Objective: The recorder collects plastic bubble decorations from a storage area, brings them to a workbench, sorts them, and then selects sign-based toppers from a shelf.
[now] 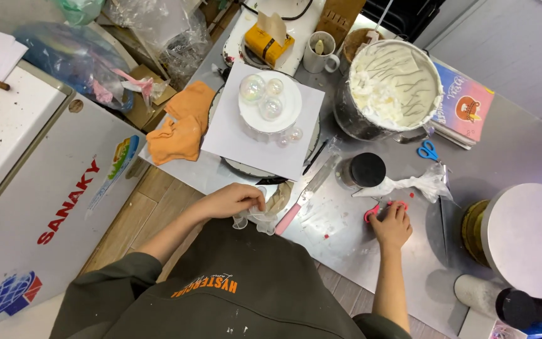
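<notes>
At the lower middle of the frame, the left hand (230,201) pinches a clear plastic bag (255,216) at the surface (346,245) edge. To its right, the right hand (391,227) grips red scissors (376,210) beside a piping bag (415,183).

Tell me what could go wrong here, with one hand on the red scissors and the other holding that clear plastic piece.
The right hand reaches for the red scissors beside the piping bag; a careless snip could nick it. The left hand holds the clear plastic piece at the table edge, where it might drop. The pink-handled spatula lies between both hands and could be knocked.
</notes>
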